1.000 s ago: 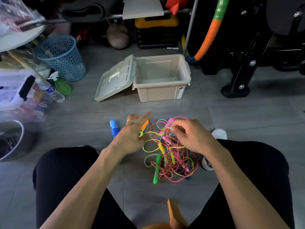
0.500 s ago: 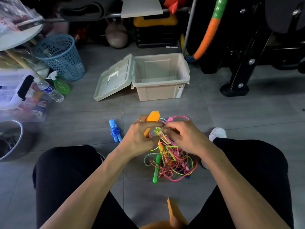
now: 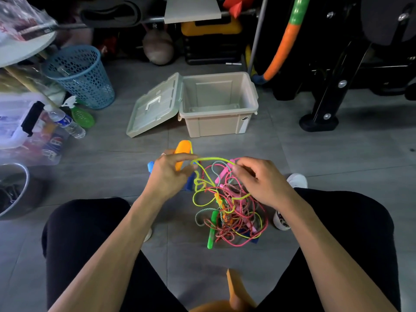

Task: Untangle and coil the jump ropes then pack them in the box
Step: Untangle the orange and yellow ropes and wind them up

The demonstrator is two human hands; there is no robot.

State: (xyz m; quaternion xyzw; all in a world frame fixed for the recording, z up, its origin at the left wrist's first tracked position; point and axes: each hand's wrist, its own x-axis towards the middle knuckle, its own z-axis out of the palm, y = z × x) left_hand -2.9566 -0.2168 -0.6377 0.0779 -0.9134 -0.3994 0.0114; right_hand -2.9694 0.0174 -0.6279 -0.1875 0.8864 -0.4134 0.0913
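A tangle of jump ropes [image 3: 229,210] in pink, yellow, teal and red-white lies on the floor between my knees, with a green handle [image 3: 212,230] sticking out below. My left hand [image 3: 167,176] is shut on an orange handle [image 3: 182,152] and the yellow rope [image 3: 213,159] that runs from it. My right hand [image 3: 261,179] pinches that same yellow rope, stretched between both hands above the pile. A blue handle [image 3: 150,166] shows behind my left hand. The beige box [image 3: 219,104] stands open and empty beyond, its lid [image 3: 155,106] leaning to the left.
A blue mesh basket [image 3: 81,75], a water bottle [image 3: 67,122] and a green spray bottle [image 3: 82,114] stand at the left. A clear bin [image 3: 27,129] and metal bowl [image 3: 13,190] sit further left. Black gym equipment [image 3: 333,91] fills the right back.
My left hand closed on the orange handle and lifted it. Both hands then drew apart, pulling a length of yellow rope out of the tangle.
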